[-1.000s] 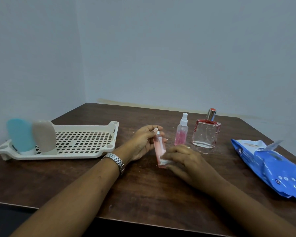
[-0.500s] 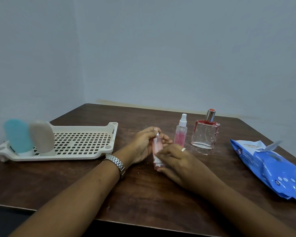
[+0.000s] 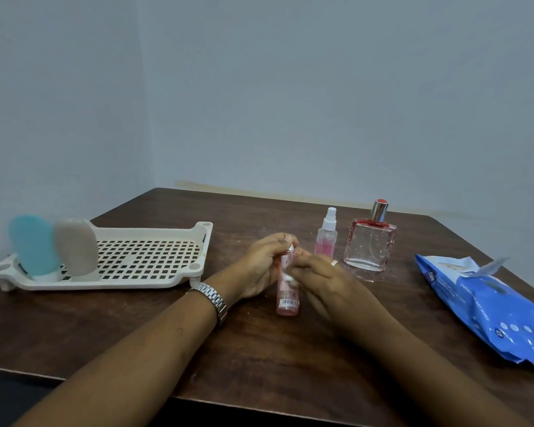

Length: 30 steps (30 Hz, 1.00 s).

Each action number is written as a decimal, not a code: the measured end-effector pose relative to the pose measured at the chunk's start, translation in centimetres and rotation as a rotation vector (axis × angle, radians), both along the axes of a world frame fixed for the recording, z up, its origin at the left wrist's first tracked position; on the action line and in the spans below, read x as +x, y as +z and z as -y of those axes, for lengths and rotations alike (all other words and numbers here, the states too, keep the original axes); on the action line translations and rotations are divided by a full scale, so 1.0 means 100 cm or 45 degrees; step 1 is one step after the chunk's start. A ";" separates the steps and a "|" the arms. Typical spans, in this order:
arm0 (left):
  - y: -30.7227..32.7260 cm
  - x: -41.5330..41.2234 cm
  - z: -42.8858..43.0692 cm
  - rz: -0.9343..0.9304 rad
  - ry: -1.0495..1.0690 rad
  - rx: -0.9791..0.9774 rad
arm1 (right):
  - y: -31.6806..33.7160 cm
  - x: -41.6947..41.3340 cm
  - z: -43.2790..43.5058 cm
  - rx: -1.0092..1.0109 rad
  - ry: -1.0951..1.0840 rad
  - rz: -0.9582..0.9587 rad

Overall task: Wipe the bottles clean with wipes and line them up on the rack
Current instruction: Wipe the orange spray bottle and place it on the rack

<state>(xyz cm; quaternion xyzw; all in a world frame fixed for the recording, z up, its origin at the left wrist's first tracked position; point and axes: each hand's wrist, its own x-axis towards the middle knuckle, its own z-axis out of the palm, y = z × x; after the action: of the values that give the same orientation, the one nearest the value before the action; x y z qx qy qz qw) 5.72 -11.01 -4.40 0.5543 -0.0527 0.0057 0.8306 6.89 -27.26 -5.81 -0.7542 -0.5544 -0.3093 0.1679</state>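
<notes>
Both hands were on the slim pink bottle (image 3: 287, 298) at frame centre, long axis near upright; left hand (image 3: 264, 265) gripped its top; right hand (image 3: 319, 274) pinched a wipe (image 3: 290, 277) against its middle; rack (image 3: 105, 282) lay at frame left, nearer the left hand.

Wipe (image 3: 291, 278) seemingly hidden under right hand (image 3: 324, 282).

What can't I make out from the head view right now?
Head view:
wipe: almost wholly hidden under the right hand on the pink bottle.
pink bottle's top: covered by the left hand.
wipes pack: one end cut by the right edge; print too small to read.
</notes>
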 end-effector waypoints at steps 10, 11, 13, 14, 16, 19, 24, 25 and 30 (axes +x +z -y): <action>-0.006 0.004 0.002 0.019 0.028 0.178 | 0.003 -0.004 -0.003 -0.027 -0.087 -0.054; -0.006 0.004 0.002 0.018 0.047 0.198 | 0.003 -0.007 -0.002 -0.065 -0.066 -0.051; -0.004 0.004 0.002 0.034 0.075 0.174 | 0.004 -0.012 0.001 -0.139 0.000 -0.051; -0.003 0.004 0.002 0.043 0.080 0.126 | 0.004 -0.014 0.003 -0.167 0.049 -0.048; 0.000 0.004 0.002 0.061 0.070 0.008 | 0.004 -0.016 0.005 -0.193 0.137 -0.041; 0.002 -0.001 -0.001 0.065 -0.008 -0.015 | 0.003 -0.012 0.004 -0.114 0.103 -0.063; 0.003 -0.004 0.006 0.039 -0.089 0.008 | 0.001 0.000 -0.003 0.301 -0.090 -0.177; 0.003 -0.005 0.009 0.050 -0.101 0.017 | 0.001 -0.001 -0.003 0.384 -0.110 -0.215; 0.007 -0.013 0.021 0.052 -0.024 -0.013 | 0.004 -0.008 0.003 0.497 -0.074 -0.363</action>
<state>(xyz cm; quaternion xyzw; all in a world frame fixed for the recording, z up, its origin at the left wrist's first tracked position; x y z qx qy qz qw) 4.45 -13.09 -3.72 0.5493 -0.0747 0.0093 0.8322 6.06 -27.53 -5.38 -0.7591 -0.4329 -0.3058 0.3780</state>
